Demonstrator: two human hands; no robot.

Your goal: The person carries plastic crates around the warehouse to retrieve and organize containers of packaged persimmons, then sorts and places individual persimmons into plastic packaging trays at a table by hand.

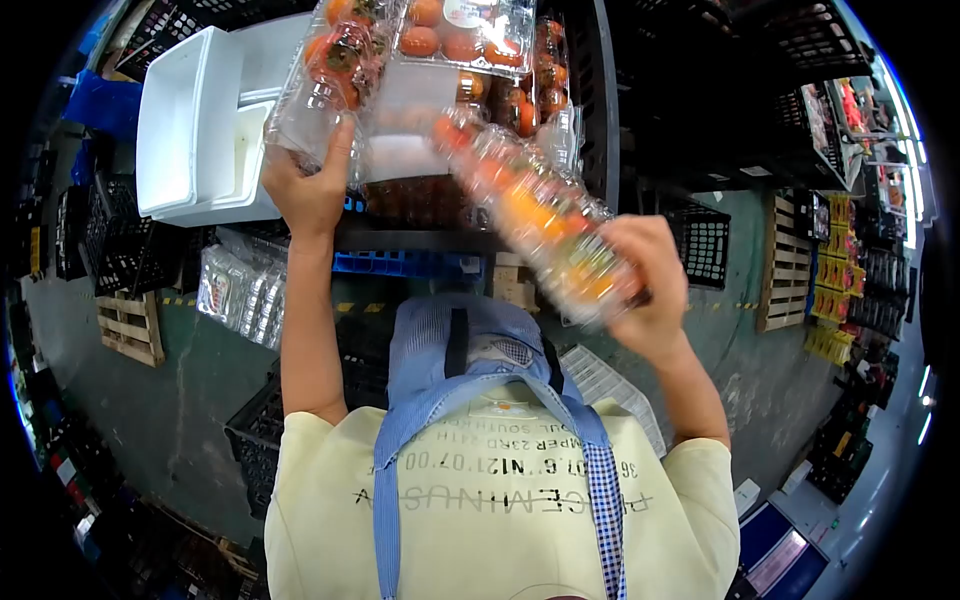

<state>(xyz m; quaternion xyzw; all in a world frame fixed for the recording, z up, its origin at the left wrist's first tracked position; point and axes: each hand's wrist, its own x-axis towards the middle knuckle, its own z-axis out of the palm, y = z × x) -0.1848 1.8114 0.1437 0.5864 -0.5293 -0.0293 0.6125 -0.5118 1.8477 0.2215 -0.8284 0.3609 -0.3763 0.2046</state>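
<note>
My left hand (310, 190) is closed on the near end of a clear plastic tomato pack (335, 60), which stands tilted at the left side of the dark crate. Red-orange tomatoes fill its far part, while the near part looks see-through. In my right hand (650, 280) is a long clear pack of red, orange and yellow tomatoes (535, 205), blurred by motion and slanting from upper left to lower right. Its far end reaches over the crate's near side. Other clear tomato packs (465, 40) lie in the dark crate (600, 90) ahead of me.
White foam boxes (185, 130) stand left of the crate. Below them hang or lie several empty clear plastic trays (240, 290). Dark crates (700, 90) are stacked at right. Wooden pallets (785, 260) and black baskets (135, 230) are around on the green floor.
</note>
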